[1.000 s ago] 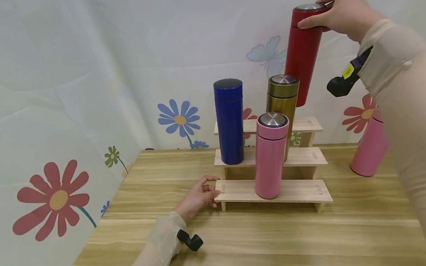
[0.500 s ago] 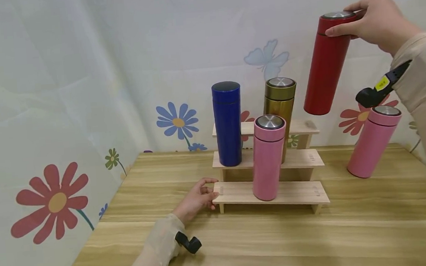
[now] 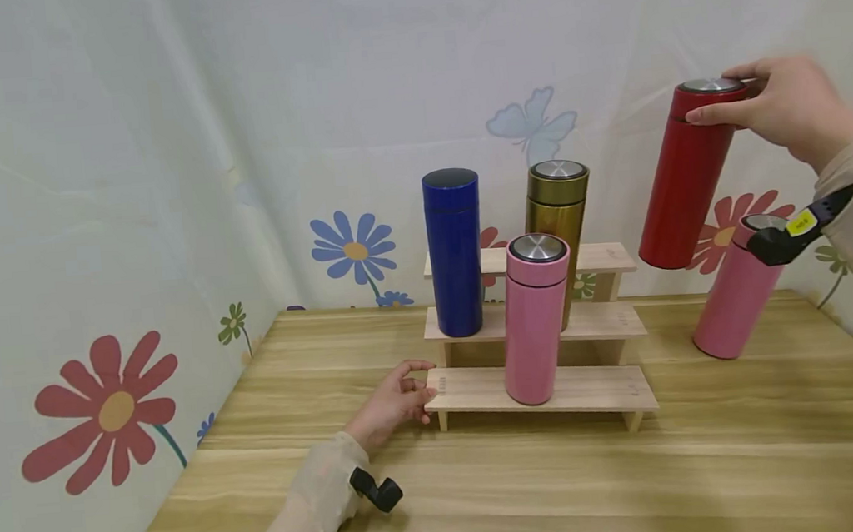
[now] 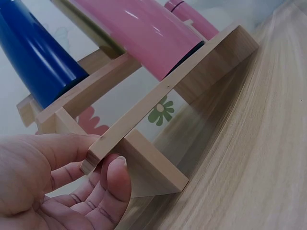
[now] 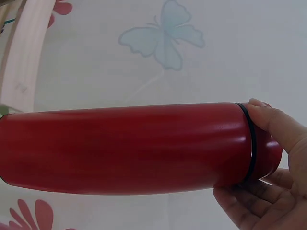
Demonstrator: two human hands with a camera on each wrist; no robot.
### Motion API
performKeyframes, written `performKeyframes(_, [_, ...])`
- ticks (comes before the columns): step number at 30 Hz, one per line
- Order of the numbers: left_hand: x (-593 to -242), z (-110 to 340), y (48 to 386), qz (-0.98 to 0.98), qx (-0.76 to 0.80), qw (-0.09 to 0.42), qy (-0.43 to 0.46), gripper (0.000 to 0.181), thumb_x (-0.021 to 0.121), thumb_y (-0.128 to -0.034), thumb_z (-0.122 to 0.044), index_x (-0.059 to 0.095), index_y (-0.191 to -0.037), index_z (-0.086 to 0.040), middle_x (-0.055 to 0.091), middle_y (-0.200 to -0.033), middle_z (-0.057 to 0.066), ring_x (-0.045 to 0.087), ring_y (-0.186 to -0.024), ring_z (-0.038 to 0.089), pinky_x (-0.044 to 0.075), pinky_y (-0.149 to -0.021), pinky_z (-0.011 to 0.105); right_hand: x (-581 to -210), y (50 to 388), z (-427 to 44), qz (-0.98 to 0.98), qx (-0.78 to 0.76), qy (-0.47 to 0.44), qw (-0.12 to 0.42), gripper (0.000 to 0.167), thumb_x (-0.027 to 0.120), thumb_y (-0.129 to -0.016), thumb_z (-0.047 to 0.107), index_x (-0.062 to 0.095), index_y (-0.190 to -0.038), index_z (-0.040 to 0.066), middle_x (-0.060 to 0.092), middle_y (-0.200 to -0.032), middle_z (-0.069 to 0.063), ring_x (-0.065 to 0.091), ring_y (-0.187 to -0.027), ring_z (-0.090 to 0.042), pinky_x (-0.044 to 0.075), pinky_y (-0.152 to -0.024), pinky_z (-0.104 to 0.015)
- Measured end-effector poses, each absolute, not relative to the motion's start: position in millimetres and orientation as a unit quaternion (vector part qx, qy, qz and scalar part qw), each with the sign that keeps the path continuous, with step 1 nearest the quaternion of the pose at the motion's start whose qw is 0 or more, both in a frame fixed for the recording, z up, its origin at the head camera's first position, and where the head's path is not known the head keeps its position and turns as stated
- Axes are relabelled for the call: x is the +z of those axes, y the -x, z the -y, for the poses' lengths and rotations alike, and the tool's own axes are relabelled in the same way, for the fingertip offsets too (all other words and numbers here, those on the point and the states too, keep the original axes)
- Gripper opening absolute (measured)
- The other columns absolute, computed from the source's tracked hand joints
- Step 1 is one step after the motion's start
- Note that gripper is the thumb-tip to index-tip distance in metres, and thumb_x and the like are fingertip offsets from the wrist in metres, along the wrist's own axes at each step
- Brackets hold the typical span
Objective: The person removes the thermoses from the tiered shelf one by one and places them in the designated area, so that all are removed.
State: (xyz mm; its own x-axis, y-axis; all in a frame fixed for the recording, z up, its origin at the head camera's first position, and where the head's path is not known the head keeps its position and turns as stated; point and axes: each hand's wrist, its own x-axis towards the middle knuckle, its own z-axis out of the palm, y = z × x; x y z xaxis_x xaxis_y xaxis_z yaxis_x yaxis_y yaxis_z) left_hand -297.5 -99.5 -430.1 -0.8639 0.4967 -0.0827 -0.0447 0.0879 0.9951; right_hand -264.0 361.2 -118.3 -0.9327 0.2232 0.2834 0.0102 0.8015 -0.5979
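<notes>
A red thermos flask (image 3: pixel 690 174) hangs tilted in the air right of the stand; my right hand (image 3: pixel 797 107) grips it round the lid end, as the right wrist view also shows. At the left end of the three-step wooden stand (image 3: pixel 602 390), my left hand (image 3: pixel 392 402) pinches the bottom step's edge between thumb and fingers. On that bottom step stands a pink thermos flask (image 3: pixel 538 316). The middle step carries a blue thermos flask (image 3: pixel 456 255) at left and a gold thermos flask (image 3: pixel 559 205), partly hidden behind the pink one.
A second pink thermos flask (image 3: pixel 737 300) stands on the wooden table (image 3: pixel 534 491) right of the stand, partly covered by the right wrist camera (image 3: pixel 778 242). Behind the table hangs a pale cloth (image 3: pixel 382 77) printed with flowers and a butterfly.
My right hand has carried the red flask from behind the gold one to the right and then down. The left hand keeps its hold on the stand.
</notes>
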Motion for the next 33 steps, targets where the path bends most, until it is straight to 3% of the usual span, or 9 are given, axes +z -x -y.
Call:
performKeyframes(2, [-431, 100, 297, -0.709, 0.656, 0.205, -0.158, 0.05, 0.059, -0.0933, -0.003, 0.038, -0.139, -0.001, 0.053, -0.086, 0.002, 0.055, -0.062, 0.013, 0.052, -0.059, 0.024, -125, 260, -362, 0.936, 0.301, 0.063, 0.172, 0.084, 0.058, -0.09, 0.05, 0.023, -0.153, 0.007, 0.057, -0.124, -0.015, 0.04, -0.118, -0.042, 0.035, -0.101, -0.06])
performKeyframes(7, [-431, 102, 297, -0.708, 0.657, 0.203, -0.159, 0.049, 0.058, -0.0936, -0.003, 0.038, -0.138, -0.001, 0.053, -0.086, 0.002, 0.054, -0.063, 0.012, 0.052, -0.059, 0.024, -140, 253, -362, 0.942, 0.282, 0.068, 0.169, 0.084, 0.057, -0.091, 0.05, 0.023, -0.152, 0.003, 0.045, -0.138, -0.032, 0.04, -0.118, -0.045, 0.039, -0.093, -0.057])
performKeyframes(10, [-430, 102, 297, -0.707, 0.658, 0.202, -0.164, 0.049, 0.058, -0.0939, -0.004, 0.037, -0.139, -0.001, 0.052, -0.085, 0.001, 0.053, -0.064, 0.011, 0.052, -0.059, 0.024, -148, 249, -363, 0.944, 0.276, 0.068, 0.168, 0.085, 0.057, -0.091, 0.05, 0.023, -0.151, 0.001, 0.045, -0.137, -0.033, 0.041, -0.118, -0.046, 0.039, -0.091, -0.056])
performKeyframes(14, [-427, 104, 296, -0.709, 0.658, 0.198, -0.159, 0.049, 0.058, -0.0938, -0.003, 0.039, -0.138, -0.002, 0.051, -0.085, 0.002, 0.052, -0.065, 0.012, 0.052, -0.06, 0.025, -161, 247, -367, 0.946, 0.273, 0.065, 0.161, 0.088, 0.058, -0.09, 0.052, 0.021, -0.152, 0.002, 0.046, -0.135, -0.034, 0.051, -0.105, -0.044, 0.051, -0.075, -0.049])
performKeyframes(17, [-426, 104, 296, -0.712, 0.655, 0.198, -0.155, 0.048, 0.058, -0.0938, -0.003, 0.039, -0.138, -0.004, 0.051, -0.085, 0.002, 0.052, -0.066, 0.013, 0.053, -0.061, 0.026, -172, 247, -371, 0.947, 0.272, 0.061, 0.157, 0.09, 0.06, -0.088, 0.053, 0.021, -0.152, 0.004, 0.047, -0.134, -0.033, 0.054, -0.095, -0.036, 0.049, -0.058, -0.032])
performKeyframes(20, [-426, 105, 297, -0.712, 0.655, 0.2, -0.156, 0.049, 0.058, -0.094, -0.004, 0.039, -0.139, -0.004, 0.052, -0.086, 0.002, 0.053, -0.066, 0.013, 0.053, -0.061, 0.026, -185, 248, -375, 0.946, 0.281, 0.055, 0.151, 0.091, 0.062, -0.088, 0.051, 0.02, -0.152, 0.003, 0.046, -0.135, -0.033, 0.052, -0.104, -0.039, 0.053, -0.076, -0.042])
performKeyframes(24, [-427, 106, 297, -0.711, 0.655, 0.203, -0.158, 0.049, 0.059, -0.0941, -0.005, 0.039, -0.139, -0.004, 0.052, -0.087, 0.002, 0.054, -0.066, 0.012, 0.053, -0.061, 0.026, -203, 249, -378, 0.945, 0.292, 0.053, 0.137, 0.093, 0.061, -0.088, 0.053, 0.017, -0.153, 0.003, 0.042, -0.138, -0.035, 0.041, -0.121, -0.048, 0.037, -0.096, -0.066])
performKeyframes(30, [-428, 108, 297, -0.71, 0.657, 0.202, -0.155, 0.049, 0.058, -0.0941, -0.004, 0.039, -0.139, -0.004, 0.052, -0.086, 0.002, 0.054, -0.066, 0.012, 0.052, -0.061, 0.025, -222, 252, -381, 0.946, 0.297, 0.04, 0.121, 0.094, 0.063, -0.087, 0.054, 0.018, -0.153, 0.003, 0.043, -0.137, -0.034, 0.043, -0.119, -0.046, 0.045, -0.088, -0.054])
performKeyframes(33, [-427, 108, 297, -0.709, 0.659, 0.2, -0.154, 0.049, 0.058, -0.0939, -0.003, 0.039, -0.139, -0.004, 0.052, -0.086, 0.002, 0.054, -0.066, 0.012, 0.052, -0.06, 0.025, -229, 252, -380, 0.945, 0.305, 0.033, 0.112, 0.095, 0.063, -0.087, 0.053, 0.018, -0.152, 0.002, 0.042, -0.138, -0.035, 0.041, -0.121, -0.047, 0.044, -0.091, -0.057])
